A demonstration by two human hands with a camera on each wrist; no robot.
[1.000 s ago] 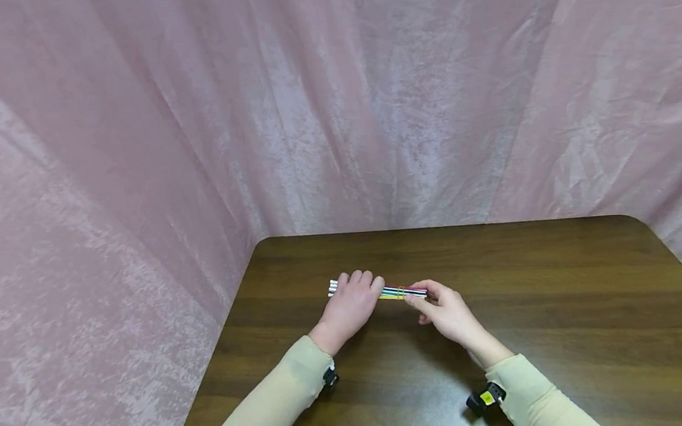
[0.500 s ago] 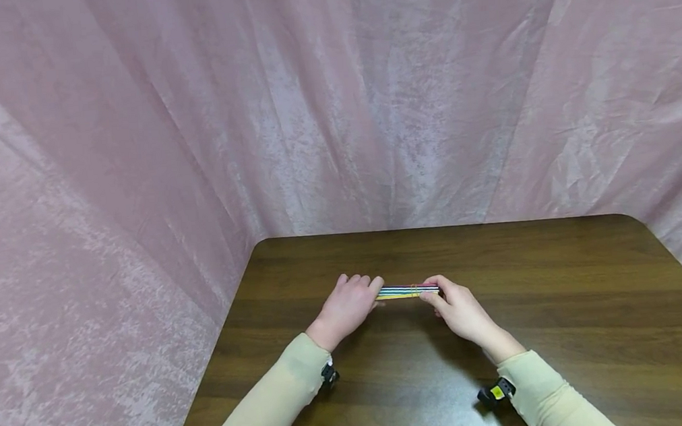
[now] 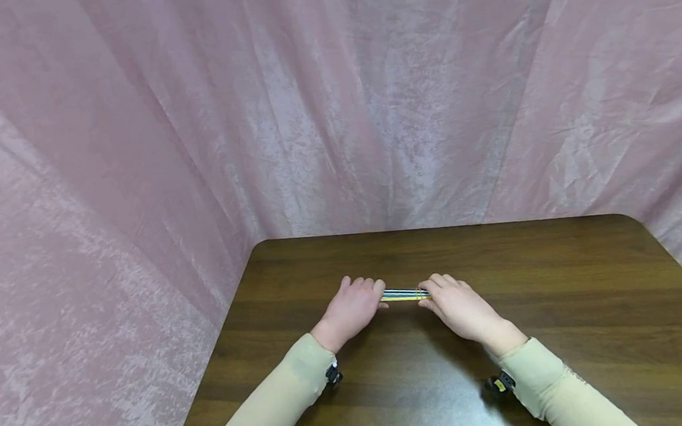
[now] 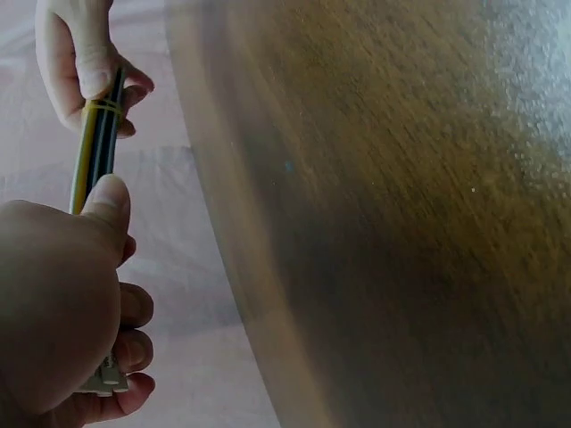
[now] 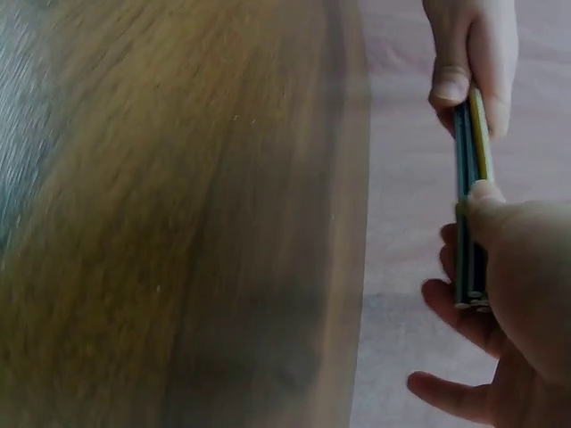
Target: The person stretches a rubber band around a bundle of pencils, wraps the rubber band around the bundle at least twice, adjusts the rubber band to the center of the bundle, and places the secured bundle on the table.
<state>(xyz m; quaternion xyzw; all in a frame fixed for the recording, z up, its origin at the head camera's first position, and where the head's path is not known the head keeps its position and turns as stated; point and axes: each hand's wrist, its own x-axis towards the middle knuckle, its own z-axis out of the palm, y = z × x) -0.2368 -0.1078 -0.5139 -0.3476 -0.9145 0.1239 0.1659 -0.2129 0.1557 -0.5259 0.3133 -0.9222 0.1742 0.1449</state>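
Observation:
Both hands hold one slim bundle of pencils (image 3: 401, 295) above the table, level and running left to right. Yellow, black and white barrels show between the hands. My left hand (image 3: 352, 311) wraps its left part, thumb along the near side; the pale pencil ends (image 4: 110, 373) peek out below its fingers in the left wrist view. Around the right part my right hand (image 3: 459, 307) closes with thumb in front and fingers behind. A thin yellowish rubber band (image 4: 103, 106) circles the bundle right at the right thumb. The right palm covers that end in the head view.
A dark brown wooden table (image 3: 568, 301) with rounded far corners lies under the hands. Pink velvet curtain (image 3: 307, 107) hangs behind and to the left. Each wrist carries a small black camera (image 3: 333, 375) by its light sleeve.
The bundle has slid rightward through my left hand, so its white left ends are now covered. My right hand went right, then shifted its grip farther over the bundle, up to the band.

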